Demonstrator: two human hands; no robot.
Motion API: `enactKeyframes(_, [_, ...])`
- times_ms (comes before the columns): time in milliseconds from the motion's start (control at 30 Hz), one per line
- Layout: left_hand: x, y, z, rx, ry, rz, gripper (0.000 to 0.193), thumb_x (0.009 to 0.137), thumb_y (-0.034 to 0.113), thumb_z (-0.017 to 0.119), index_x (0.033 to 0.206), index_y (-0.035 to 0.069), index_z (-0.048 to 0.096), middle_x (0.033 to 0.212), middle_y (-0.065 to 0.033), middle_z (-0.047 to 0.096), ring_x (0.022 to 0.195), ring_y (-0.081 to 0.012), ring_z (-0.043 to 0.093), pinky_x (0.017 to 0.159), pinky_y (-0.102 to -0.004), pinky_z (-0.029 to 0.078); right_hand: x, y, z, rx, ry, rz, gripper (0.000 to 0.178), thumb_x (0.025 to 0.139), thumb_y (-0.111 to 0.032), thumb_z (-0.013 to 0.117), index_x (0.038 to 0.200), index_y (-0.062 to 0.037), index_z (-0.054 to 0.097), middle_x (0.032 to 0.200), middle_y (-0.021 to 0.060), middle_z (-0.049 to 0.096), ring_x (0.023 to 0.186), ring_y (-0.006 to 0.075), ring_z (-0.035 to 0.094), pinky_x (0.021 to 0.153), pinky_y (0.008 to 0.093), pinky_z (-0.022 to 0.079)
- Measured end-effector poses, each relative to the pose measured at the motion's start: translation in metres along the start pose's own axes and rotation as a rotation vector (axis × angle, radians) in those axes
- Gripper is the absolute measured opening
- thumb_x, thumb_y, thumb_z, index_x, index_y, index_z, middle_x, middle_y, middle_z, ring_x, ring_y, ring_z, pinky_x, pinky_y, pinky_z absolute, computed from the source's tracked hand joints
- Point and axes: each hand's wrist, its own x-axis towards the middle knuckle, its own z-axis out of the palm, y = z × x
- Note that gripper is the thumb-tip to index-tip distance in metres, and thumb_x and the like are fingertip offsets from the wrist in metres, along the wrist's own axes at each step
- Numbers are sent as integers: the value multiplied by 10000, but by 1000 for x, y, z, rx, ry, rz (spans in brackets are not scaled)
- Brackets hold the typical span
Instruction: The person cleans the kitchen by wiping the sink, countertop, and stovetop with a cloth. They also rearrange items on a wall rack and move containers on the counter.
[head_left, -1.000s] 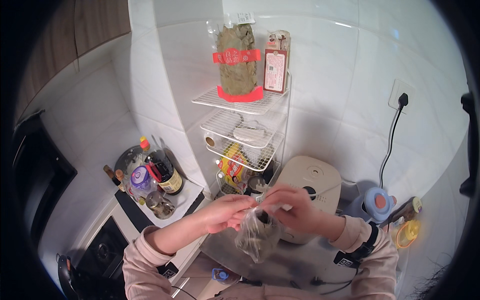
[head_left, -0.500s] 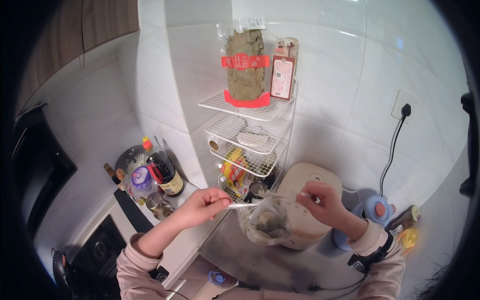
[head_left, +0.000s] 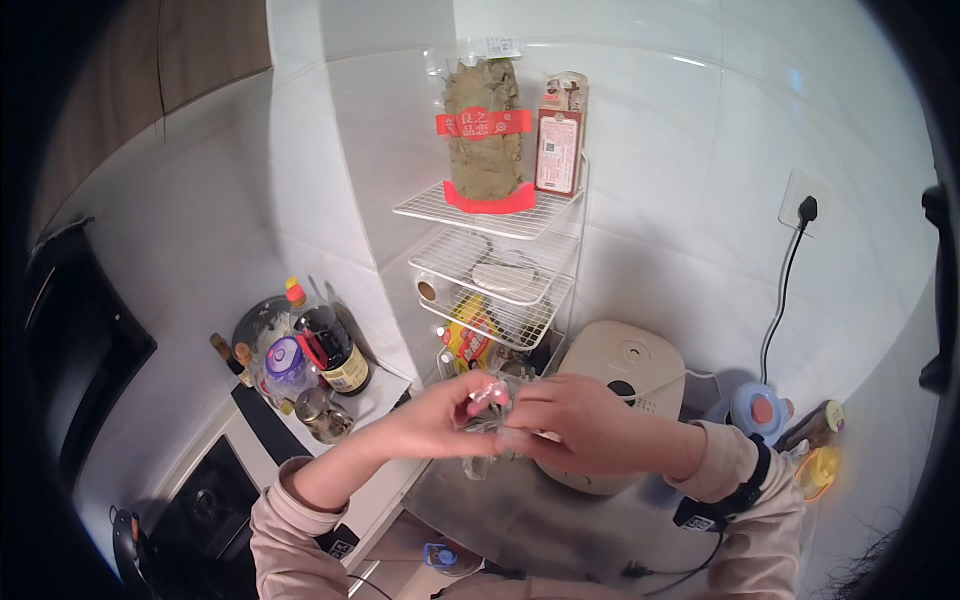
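My left hand [head_left: 445, 415] and my right hand [head_left: 590, 422] meet in front of the wire rack, over the metal counter. Between them is a clear plastic bag [head_left: 478, 466], mostly covered by my fingers. The left thumb and fingers pinch its gathered plastic, a bit of which shows at the fingertips. My right hand curls over the same bunched part from the other side, slightly blurred, its fingertips partly hidden. What lies inside the bag cannot be made out now. Just behind the right hand stands a cream rice cooker [head_left: 625, 352].
A white wire rack [head_left: 410, 208] holds a bag of dried leaves [head_left: 484, 155] and a carton [head_left: 558, 150]. Dark sauce bottle [head_left: 330, 350] and jars crowd the left ledge near the stove [head_left: 205, 505]. A blue lidded container [head_left: 752, 410] stands right, below a plugged cord [head_left: 785, 290].
My hands were apart, stretching the bag's top between them. Now they have come together at its neck, the right hand moving left, and the bag's body is mostly hidden.
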Motion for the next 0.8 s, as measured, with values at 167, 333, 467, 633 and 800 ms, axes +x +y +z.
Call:
enactKeyframes(167, [5, 9, 17, 466, 193, 355, 431, 715, 112, 738, 1103, 47, 562, 958, -129, 616, 865, -326, 618, 717, -399, 494, 23, 0, 14, 39, 123, -68, 108, 868, -158, 621, 839, -56, 599, 843, 84, 611, 724, 306, 613, 640, 420, 477])
enactKeyframes(333, [5, 7, 16, 721, 281, 424, 384, 670, 97, 737, 1020, 62, 584, 808, -96, 613, 755, -335, 625, 657, -416, 494, 18, -6, 7, -30, 69, -92, 82, 859, -159, 628, 843, -81, 610, 919, 59, 609, 786, 275, 607, 711, 404, 470])
enactKeyframes(467, [5, 4, 18, 868, 313, 548, 321, 678, 112, 719, 975, 98, 599, 653, -37, 574, 625, -274, 615, 590, -381, 477, 8, -10, 5, -31, -27, -94, 54, 847, -150, 636, 843, -106, 606, 939, 40, 599, 811, 253, 594, 713, 380, 453])
enactKeyframes(633, [5, 6, 18, 1091, 402, 623, 266, 698, 154, 713, 949, 119, 630, 628, 7, 582, 587, -202, 610, 573, -328, 453, -1, -9, 4, 41, 17, -54, 36, 839, -124, 637, 838, -117, 601, 862, 35, 594, 755, 243, 580, 683, 362, 434])
enactKeyframes(800, [6, 5, 20, 1139, 469, 632, 209, 722, 177, 726, 913, 118, 665, 630, 23, 596, 555, -172, 592, 601, -307, 446, -8, 3, -5, 343, 153, 94, 50, 877, -54, 633, 829, -60, 622, 735, 71, 585, 651, 226, 559, 598, 309, 421])
